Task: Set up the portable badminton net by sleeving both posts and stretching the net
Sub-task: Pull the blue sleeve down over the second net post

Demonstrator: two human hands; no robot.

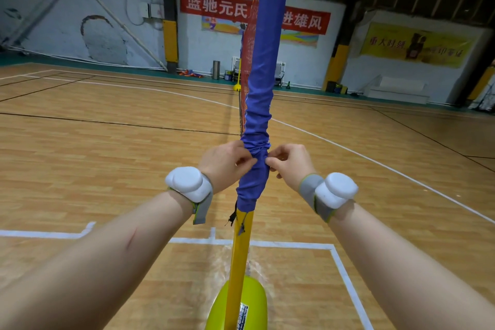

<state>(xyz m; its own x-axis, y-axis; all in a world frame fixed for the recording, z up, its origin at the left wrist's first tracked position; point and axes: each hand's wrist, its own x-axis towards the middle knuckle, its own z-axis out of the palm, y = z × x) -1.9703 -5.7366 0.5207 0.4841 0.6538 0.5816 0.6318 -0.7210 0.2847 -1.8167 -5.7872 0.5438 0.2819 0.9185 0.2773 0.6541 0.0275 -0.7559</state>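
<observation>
Here the left grip (225, 161) and right grip (290, 162) each pinch the bunched blue net sleeve (261, 88) from opposite sides, fingertips nearly meeting. The sleeve cloaks the upright yellow post (242, 249) — its hem just below the grips — and the bare post drops into a lime-green base (241, 303). The red net (246, 48) stretches away behind.

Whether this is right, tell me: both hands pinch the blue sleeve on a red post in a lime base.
Not quite. The head view shows the post is yellow, not red. The rest holds: the left hand and right hand pinch the blue sleeve on it, and it stands in a lime base.
</observation>
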